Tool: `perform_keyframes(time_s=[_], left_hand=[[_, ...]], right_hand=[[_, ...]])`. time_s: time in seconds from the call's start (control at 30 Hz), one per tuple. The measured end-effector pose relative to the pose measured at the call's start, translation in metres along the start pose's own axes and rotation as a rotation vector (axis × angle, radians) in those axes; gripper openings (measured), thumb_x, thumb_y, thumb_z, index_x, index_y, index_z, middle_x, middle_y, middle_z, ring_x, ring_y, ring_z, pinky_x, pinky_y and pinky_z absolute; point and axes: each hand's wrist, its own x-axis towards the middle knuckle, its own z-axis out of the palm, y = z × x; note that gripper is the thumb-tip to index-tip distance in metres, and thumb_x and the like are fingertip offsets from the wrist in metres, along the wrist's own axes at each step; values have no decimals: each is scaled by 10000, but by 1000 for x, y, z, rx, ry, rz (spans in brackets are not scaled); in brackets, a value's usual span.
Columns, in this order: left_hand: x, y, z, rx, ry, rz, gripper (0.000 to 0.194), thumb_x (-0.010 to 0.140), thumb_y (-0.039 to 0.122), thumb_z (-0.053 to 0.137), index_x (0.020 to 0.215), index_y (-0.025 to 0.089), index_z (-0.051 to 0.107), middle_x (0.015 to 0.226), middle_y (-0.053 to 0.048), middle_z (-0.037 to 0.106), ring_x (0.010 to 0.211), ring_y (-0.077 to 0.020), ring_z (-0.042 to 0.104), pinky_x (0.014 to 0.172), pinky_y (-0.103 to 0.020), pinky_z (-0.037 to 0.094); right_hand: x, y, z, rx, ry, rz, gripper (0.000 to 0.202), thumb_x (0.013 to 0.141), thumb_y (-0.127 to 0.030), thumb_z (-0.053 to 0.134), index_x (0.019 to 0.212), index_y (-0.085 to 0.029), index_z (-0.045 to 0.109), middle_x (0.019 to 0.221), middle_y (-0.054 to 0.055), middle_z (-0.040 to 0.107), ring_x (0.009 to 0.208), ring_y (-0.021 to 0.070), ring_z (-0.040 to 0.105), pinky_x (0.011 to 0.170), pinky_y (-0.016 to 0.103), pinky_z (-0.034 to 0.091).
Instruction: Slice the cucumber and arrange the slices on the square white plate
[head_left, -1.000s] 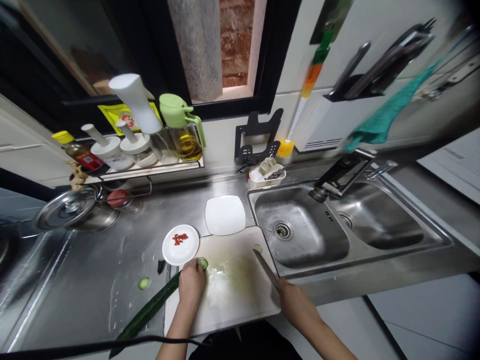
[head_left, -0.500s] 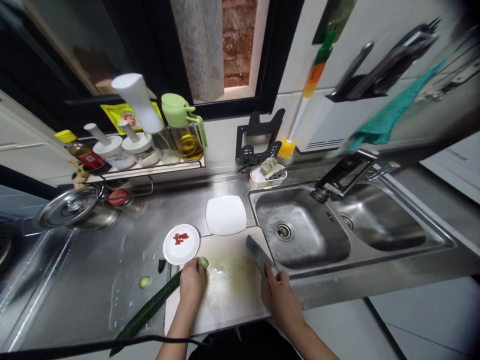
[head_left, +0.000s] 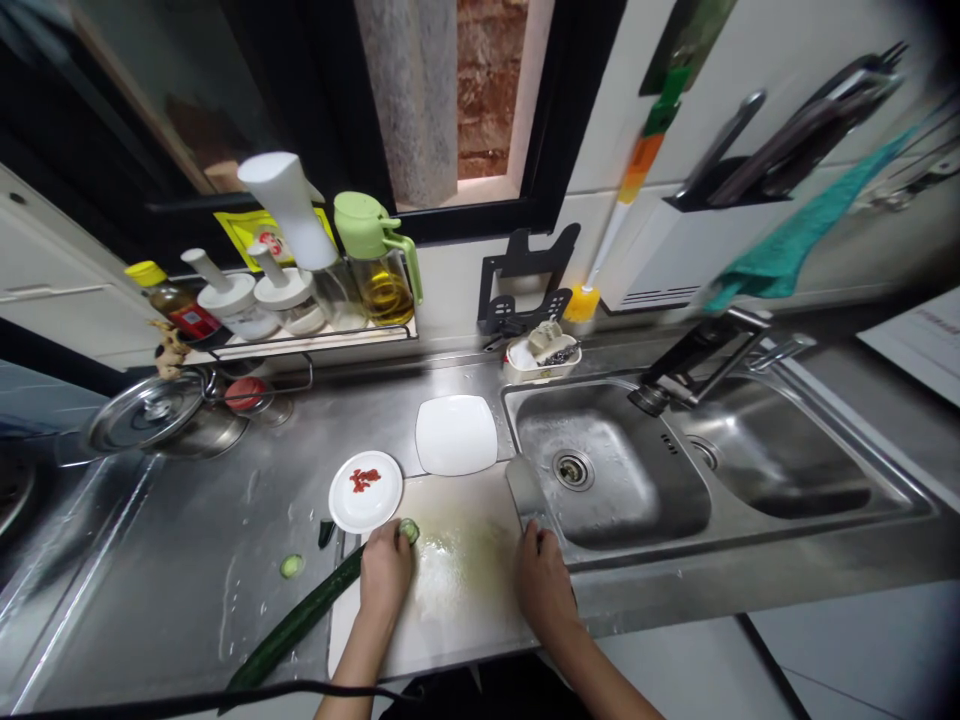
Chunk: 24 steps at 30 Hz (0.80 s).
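A long green cucumber (head_left: 300,625) lies slanted from the counter onto the left side of the cutting board (head_left: 450,620). Its cut end pokes out past my left hand (head_left: 386,570), whose fingers are wrapped round it. On the board's right side my right hand (head_left: 546,585) is closed on a knife (head_left: 527,487), its broad blade pointing away from me toward the sink edge. Wet greenish marks cover the middle of the board. A round plate with red chopped pieces (head_left: 366,510) overlaps the board's back left corner. An unfilled square white plate (head_left: 456,435) sits behind the board.
Left of the board lie a cucumber slice (head_left: 291,567) and a dark green end piece (head_left: 325,533). A double sink (head_left: 615,520) with a faucet (head_left: 697,365) is at the right. Behind stand a seasoning rack (head_left: 322,342), a sponge holder (head_left: 541,368) and a lidded pot (head_left: 202,430).
My right hand has shifted slightly left and up, and the knife's blade now shows its broad face more. My left hand stays on the cucumber. The whole view has moved slightly.
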Motion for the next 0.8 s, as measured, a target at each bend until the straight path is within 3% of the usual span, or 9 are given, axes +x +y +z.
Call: perform_keyframes(time_s=[0.23, 0.5, 0.57, 0.7, 0.8], left_hand=[[8, 10, -2, -56, 103, 70, 325, 842, 203, 446, 1092, 147, 646, 1073, -117, 653, 1020, -232, 593, 964, -342, 425], [53, 50, -6, -87, -1, 10, 367, 852, 259, 466, 1174, 126, 582, 1119, -142, 643, 1037, -230, 601, 924, -314, 419], [66, 63, -6, -65, -53, -55, 357, 856, 294, 474, 1156, 131, 575, 1074, -147, 657, 1001, -234, 615, 860, -308, 427], [88, 82, -4, -21, -133, -145, 333, 865, 340, 483, 1103, 119, 557, 1026, -157, 664, 966, -235, 626, 791, -298, 417], [98, 87, -3, 0, -158, -178, 367, 872, 344, 477, 1122, 83, 540, 1075, -189, 646, 1000, -245, 620, 805, -304, 410]], right_hand=[[5, -11, -1, -117, -1, -97, 560, 794, 22, 350, 1343, -18, 456, 1264, 289, 507, 927, 285, 620, 727, 388, 513], [12, -11, -11, -108, -35, -111, 473, 815, -5, 338, 1227, -73, 561, 1169, 235, 567, 973, 293, 577, 702, 376, 495], [28, -12, -23, -72, -83, -131, 381, 842, -35, 355, 1119, -100, 608, 1051, 198, 597, 1014, 291, 540, 727, 354, 463], [87, -20, -51, 85, -121, -162, 379, 870, -137, 440, 1241, -104, 510, 1119, 174, 583, 1116, 289, 463, 849, 354, 371], [135, -30, -60, 120, -111, -143, 338, 894, -153, 395, 1202, -75, 510, 1101, 171, 599, 1067, 247, 493, 894, 340, 310]])
